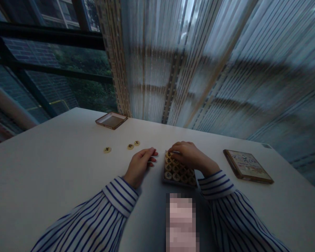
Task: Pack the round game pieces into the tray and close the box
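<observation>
My right hand point(187, 154) reaches over a tray point(163, 180) filled with rows of round wooden Chinese chess pieces point(176, 176). Its bent fingers are down on a chess piece point(169, 154) at the tray's far left corner, and the palm hides the far right part of the tray. Just left of the tray, my left hand point(141, 163) hovers near the table with curled fingers and the thumb laid over them; what is inside it, if anything, is hidden. Farther left, three loose chess pieces lie flat, two side by side point(130, 146) and one apart point(107, 150).
A shallow open box part point(111, 120) lies at the table's far edge, left of centre. On the right lies a flat box or lid point(248, 166) with a printed picture. The white table point(76, 147) ends against a string curtain point(157, 70) and a window.
</observation>
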`<state>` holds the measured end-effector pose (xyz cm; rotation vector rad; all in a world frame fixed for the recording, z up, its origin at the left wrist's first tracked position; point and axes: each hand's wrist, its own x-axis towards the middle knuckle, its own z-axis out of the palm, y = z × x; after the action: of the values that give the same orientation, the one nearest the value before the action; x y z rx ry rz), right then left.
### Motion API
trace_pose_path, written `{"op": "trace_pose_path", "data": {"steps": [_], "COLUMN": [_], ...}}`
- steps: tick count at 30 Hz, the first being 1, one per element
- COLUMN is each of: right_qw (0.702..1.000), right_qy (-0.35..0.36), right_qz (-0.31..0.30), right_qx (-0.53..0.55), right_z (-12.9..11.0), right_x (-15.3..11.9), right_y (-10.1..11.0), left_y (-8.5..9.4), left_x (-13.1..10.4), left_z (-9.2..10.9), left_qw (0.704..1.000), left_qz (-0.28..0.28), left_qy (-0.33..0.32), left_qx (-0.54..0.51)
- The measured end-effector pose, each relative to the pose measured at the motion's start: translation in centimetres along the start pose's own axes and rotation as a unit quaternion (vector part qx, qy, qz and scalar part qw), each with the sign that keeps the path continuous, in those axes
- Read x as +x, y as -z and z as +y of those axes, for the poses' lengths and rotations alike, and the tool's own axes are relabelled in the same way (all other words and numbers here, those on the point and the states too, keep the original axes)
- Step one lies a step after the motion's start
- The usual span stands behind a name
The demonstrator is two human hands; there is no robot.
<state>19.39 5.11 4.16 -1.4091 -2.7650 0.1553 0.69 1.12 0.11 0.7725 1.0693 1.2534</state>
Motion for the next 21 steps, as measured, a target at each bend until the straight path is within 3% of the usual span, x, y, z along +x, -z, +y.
{"op": "trace_pose_path", "data": {"steps": [15,21], "right_qw": [1.0,0.999], "right_qy": [-0.01,-0.034], "right_qz": [-0.005,0.02], "right_qx": [-0.003,-0.006], "right_z": [-0.19,-0.16], "right_x": [-0.12,-0.48], "right_y": [0.21,0.66], "left_y": [-0.05,0.0], "left_x": [-0.19,-0.2], "left_z": [0.09,0.03], "left_qw": [1.0,0.999], "left_qz": [0.001,0.006], "left_qy": [-0.005,-0.021], "left_qx": [0.007,0.038]}}
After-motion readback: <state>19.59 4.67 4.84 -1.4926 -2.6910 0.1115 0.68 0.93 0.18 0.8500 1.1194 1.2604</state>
